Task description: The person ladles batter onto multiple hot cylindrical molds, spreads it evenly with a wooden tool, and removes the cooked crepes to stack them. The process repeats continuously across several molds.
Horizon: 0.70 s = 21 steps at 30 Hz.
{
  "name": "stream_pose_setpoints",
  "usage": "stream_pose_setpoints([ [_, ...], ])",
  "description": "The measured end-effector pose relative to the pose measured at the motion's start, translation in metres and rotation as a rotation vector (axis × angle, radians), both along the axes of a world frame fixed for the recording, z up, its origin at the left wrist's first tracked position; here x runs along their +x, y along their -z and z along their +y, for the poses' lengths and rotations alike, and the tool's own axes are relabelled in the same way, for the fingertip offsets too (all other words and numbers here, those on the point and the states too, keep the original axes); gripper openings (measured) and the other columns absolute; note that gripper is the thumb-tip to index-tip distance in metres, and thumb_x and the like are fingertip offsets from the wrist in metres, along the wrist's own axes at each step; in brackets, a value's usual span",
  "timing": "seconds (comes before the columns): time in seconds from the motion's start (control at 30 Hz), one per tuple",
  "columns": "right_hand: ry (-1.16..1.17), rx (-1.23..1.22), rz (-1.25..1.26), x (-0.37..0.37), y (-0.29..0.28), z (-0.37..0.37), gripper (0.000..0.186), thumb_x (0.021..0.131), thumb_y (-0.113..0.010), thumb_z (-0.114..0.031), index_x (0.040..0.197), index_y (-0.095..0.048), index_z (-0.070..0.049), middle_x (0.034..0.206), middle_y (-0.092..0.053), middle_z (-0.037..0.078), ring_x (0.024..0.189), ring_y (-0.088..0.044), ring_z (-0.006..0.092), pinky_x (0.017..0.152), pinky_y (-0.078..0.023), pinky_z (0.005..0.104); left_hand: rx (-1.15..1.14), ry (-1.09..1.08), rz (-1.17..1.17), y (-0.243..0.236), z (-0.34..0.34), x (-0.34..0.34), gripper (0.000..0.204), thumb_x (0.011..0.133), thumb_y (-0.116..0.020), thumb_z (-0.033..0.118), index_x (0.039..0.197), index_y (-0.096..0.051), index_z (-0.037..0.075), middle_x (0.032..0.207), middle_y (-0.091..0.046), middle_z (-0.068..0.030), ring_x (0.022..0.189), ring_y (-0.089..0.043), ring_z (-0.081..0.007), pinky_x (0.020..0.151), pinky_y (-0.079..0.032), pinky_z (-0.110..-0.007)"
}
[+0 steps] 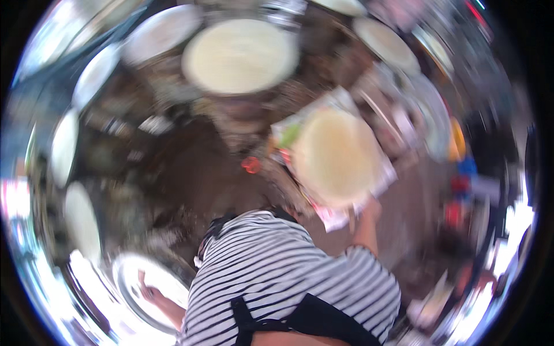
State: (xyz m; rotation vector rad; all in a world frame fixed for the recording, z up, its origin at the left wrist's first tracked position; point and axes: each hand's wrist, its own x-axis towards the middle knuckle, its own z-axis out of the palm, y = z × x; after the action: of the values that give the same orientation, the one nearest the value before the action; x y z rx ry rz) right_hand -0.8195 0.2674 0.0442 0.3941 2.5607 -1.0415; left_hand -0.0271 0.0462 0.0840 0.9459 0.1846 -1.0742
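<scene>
Motion blurs much of the view. At the lower left, my left hand (pixel 152 294) is over a round white plate-like surface (pixel 122 266). It appears closed on a short light-brown stick-like piece (pixel 141 277), whose kind I cannot make out. To the right of my body, my right hand (pixel 370 211) grips the near edge of a printed sheet (pixel 330 219). On that sheet lies a large, round, thin cream-coloured disc (pixel 337 157). The fingers of my right hand are partly hidden at the sheet's edge.
Another large cream disc (pixel 240 56) rests on a raised support ahead. More pale discs stand round the area, including one at the far left (pixel 161 34) and one at the far right (pixel 386 44). A small orange-red item (pixel 251 165) lies on the dark brown ground (pixel 193 167).
</scene>
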Motion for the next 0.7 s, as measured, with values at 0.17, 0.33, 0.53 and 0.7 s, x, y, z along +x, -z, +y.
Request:
stream_pose_setpoints([
  [0.17, -0.332, 0.065, 0.415, -0.003, -0.002, -0.123, 0.030, 0.089, -0.050, -0.024, 0.097, -0.063, 0.001, 0.096, -0.064, 0.020, 0.085, -0.062, 0.0303, 0.074, -0.048, 0.0395, -0.257, -0.186, 0.174, 0.024, 0.035, 0.032, 0.008, 0.089, -0.045, 0.002, 0.082, -0.047, 0.001, 0.061, -0.038, -0.0005, 0.051, -0.038, -0.0089, 0.047, -0.036, -0.019],
  [0.33, -1.172, -0.687, -0.279, 0.178, 0.022, -0.419, 0.021, 0.088, -0.056, -0.019, 0.100, -0.061, -0.003, 0.078, -0.061, 0.006, 0.064, -0.059, 0.0128, 0.057, -0.049, 0.0245, -0.022, -0.280, 0.085, 0.000, 0.052, -0.016, 0.014, 0.094, -0.043, 0.011, 0.096, -0.053, 0.001, 0.052, -0.029, 0.0067, 0.037, -0.024, -0.0026, 0.031, -0.021, -0.016],
  [0.53, -2.239, -0.142, -1.010, 0.577, -0.049, -0.432, 0.035, 0.091, -0.053, -0.033, 0.105, -0.061, -0.002, 0.091, -0.065, 0.009, 0.083, -0.062, 0.0142, 0.071, -0.050, 0.0268, 0.174, -0.193, 0.045, 0.001, 0.027, -0.047, 0.027, 0.091, -0.047, 0.023, 0.103, -0.059, 0.002, 0.048, -0.033, 0.0076, 0.033, -0.030, -0.0037, 0.027, -0.021, -0.018],
  [0.7, -2.416, 0.617, -1.470, 0.688, -0.071, -0.366, 0.021, 0.094, -0.044, -0.023, 0.102, -0.051, -0.005, 0.077, -0.061, 0.007, 0.061, -0.059, 0.0143, 0.048, -0.048, 0.0279, 0.216, -0.321, 0.055, -0.001, 0.000, -0.040, 0.026, 0.089, -0.047, 0.018, 0.102, -0.060, 0.000, 0.050, -0.042, 0.0039, 0.036, -0.038, -0.0062, 0.028, -0.025, -0.019],
])
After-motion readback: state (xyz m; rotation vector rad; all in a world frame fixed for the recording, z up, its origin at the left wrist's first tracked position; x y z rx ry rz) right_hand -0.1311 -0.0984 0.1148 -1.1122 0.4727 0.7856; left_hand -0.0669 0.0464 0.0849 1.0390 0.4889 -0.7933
